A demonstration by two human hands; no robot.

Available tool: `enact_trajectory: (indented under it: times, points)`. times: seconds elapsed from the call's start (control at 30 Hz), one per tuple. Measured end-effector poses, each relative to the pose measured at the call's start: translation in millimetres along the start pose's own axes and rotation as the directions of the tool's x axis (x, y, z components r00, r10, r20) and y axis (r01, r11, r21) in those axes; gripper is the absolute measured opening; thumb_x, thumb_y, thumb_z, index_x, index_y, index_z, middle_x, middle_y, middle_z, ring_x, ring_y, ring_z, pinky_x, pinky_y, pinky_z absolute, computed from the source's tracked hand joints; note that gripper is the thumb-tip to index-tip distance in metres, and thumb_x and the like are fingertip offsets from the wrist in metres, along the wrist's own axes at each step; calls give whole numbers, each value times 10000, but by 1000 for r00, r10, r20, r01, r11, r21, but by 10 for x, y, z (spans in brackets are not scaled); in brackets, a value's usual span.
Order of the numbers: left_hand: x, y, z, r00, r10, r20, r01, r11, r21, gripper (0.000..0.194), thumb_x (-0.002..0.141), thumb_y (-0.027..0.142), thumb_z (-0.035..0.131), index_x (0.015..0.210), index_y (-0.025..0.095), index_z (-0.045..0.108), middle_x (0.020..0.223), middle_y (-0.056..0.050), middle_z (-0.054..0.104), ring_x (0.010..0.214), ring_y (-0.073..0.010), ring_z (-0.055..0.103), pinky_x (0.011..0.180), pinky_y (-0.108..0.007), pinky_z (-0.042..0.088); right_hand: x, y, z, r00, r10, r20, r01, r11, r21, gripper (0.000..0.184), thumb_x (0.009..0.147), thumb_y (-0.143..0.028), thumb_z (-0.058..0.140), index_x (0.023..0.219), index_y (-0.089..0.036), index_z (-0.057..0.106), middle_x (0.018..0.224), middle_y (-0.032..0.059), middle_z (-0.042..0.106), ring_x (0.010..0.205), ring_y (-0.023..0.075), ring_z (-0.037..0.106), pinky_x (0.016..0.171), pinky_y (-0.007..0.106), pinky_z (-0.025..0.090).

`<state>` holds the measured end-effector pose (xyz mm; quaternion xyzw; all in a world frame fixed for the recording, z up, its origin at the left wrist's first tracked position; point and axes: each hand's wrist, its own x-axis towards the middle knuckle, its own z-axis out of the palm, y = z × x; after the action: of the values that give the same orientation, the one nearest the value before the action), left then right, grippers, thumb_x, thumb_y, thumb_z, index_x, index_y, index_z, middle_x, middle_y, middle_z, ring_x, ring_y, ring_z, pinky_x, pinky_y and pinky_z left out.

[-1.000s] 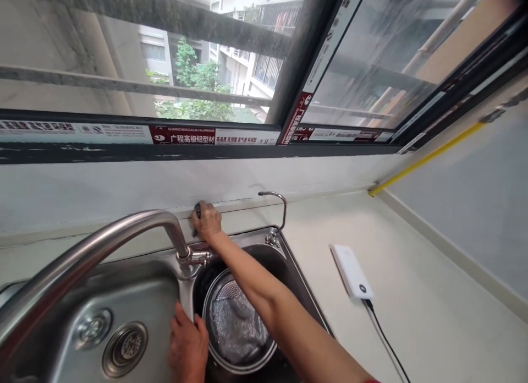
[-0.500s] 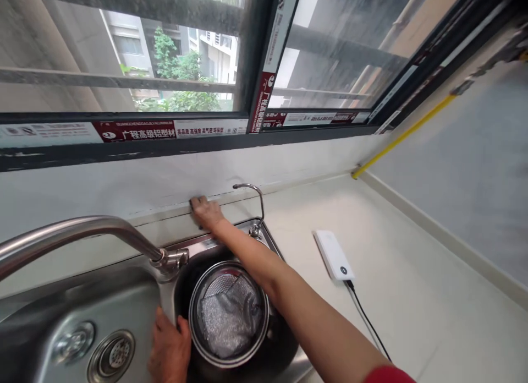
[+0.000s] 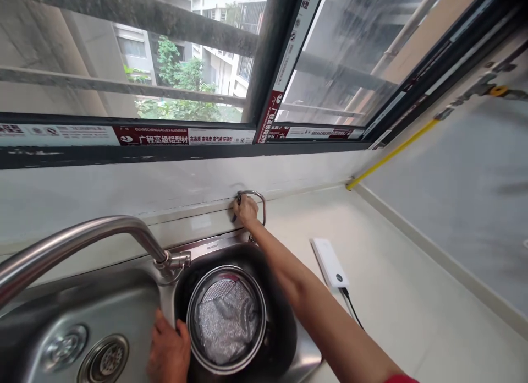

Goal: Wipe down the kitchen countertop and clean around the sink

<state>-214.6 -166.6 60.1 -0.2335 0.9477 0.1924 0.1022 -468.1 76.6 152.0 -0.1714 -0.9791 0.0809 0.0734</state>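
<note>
Dark hand-held tool [image 3: 239, 200]: behind the double-bowl sink [image 3: 226, 240], at the backsplash ledge [image 3: 193, 209], closed within the right hand [image 3: 247, 209]. Step in hand, by judgement: working the ledge. Moving rightward calls for clearing the slim gooseneck spout [image 3: 264, 208], sink's back right; contact there unclear.
Left hand [image 3: 169, 347]: sink's divider, thumb and fingers parted; grip cannot be told; wrist cut off.
Steel pot [image 3: 189, 330], grey cloth [image 3: 229, 322] inside: sink's right bowl.
Tool's type, working edge: hidden by fingers.
</note>
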Motion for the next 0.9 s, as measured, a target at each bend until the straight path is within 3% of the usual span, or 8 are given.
enact_trajectory:
  times: [0.13, 0.33, 0.43, 0.53, 0.63, 0.77, 0.9]
  points:
    - [3, 45, -39, 1000, -4, 17, 4, 1000, 9, 612, 1029, 421, 284, 1499, 31, 327, 1254, -240, 629, 955, -352, 703, 735, -429, 515, -102, -212, 114, 999, 24, -21, -21, 990, 136, 346, 1037, -290, 414, 1263, -136, 627, 1137, 134, 722, 1020, 217, 661, 849, 298, 474]
    - [18, 51, -70, 999, -25, 48, 25, 1000, 1, 619, 1033, 412, 251, 1508, 21, 319, 1266, -253, 619, 1015, -366, 689, 774, -442, 519, -435, -1049, 342, 987, -156, 26, 148, 968, 201, 323, 1034, -372, 449, 1254, -188, 597, 1133, 106, 701, 960, 207, 669, 795, 291, 505]
    - [20, -16, 1, 1000, 6, -2, -6, 1000, -14, 627, 1030, 427, 272, 1513, 31, 324, 1269, -250, 623, 990, -348, 694, 769, -431, 526, -523, -1250, 359, 970, -237, 58, 224, 958, 177, 341, 1047, -404, 420, 1276, -201, 572, 1182, 106, 683, 978, 219, 683, 801, 313, 527]
    - [20, -73, 57, 999, 35, -32, -36, 999, -6, 633, 1029, 445, 285, 1507, 33, 343, 1268, -251, 627, 978, -340, 697, 775, -428, 533, -485, -1094, 302, 929, -361, 85, 352, 930, 104, 356, 1055, -409, 408, 1318, -217, 551, 1239, 117, 659, 982, 225, 690, 816, 329, 537]
    - [25, -81, 62, 999, 33, -32, -33, 999, 2, 640, 1027, 452, 283, 1508, 32, 338, 1268, -248, 631, 969, -351, 697, 761, -437, 531, -347, -712, 218, 907, -410, 95, 408, 912, 39, 373, 1049, -400, 433, 1365, -233, 542, 1272, 127, 650, 1013, 238, 688, 849, 340, 533]
    - [38, -64, 50, 1000, 14, -23, -14, 1000, 2, 638, 1022, 461, 283, 1502, 45, 344, 1266, -248, 634, 959, -361, 699, 748, -447, 529, -176, -244, 100, 963, -260, 73, 259, 965, 34, 397, 1053, -361, 420, 1418, -244, 525, 1286, 128, 649, 1056, 240, 686, 877, 341, 524]
    - [57, -94, 88, 998, 43, -49, -43, 999, -5, 631, 1021, 457, 293, 1489, 37, 358, 1256, -256, 639, 973, -358, 699, 754, -439, 531, -202, -74, 35, 999, 19, 46, -26, 988, 151, 448, 1061, -336, 386, 1477, -192, 469, 1301, 154, 637, 1081, 235, 686, 880, 336, 522]
